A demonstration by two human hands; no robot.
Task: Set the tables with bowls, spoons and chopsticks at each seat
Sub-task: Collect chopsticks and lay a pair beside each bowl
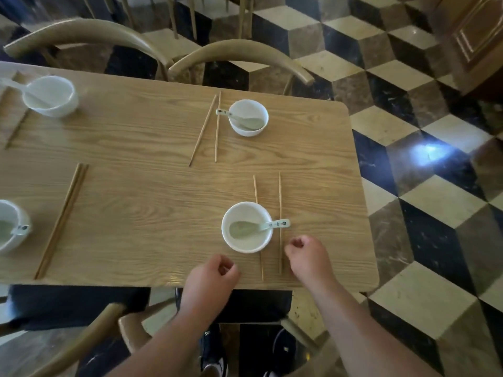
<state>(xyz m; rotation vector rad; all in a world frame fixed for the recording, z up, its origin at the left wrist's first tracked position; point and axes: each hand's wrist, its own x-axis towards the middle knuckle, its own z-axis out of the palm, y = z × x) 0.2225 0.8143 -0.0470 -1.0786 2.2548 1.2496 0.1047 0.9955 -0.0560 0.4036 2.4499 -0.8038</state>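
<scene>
A white bowl (247, 227) with a spoon (258, 227) in it sits near the front edge of the wooden table (152, 186). Two chopsticks (280, 221) lie by it, one partly under the bowl, one to its right. My left hand (212, 276) hovers below and left of the bowl, fingers loosely curled, holding nothing. My right hand (306, 257) hangs just right of the chopsticks, fingers curled, holding nothing. The far seat has a bowl with a spoon (248, 118) and chopsticks (211, 129).
At the left, two more bowls (50, 95) (11, 227) stand with chopsticks (62, 221) beside them. Curved-back chairs (239, 58) stand at the far side, another chair (89, 338) near me. Checkered floor lies to the right.
</scene>
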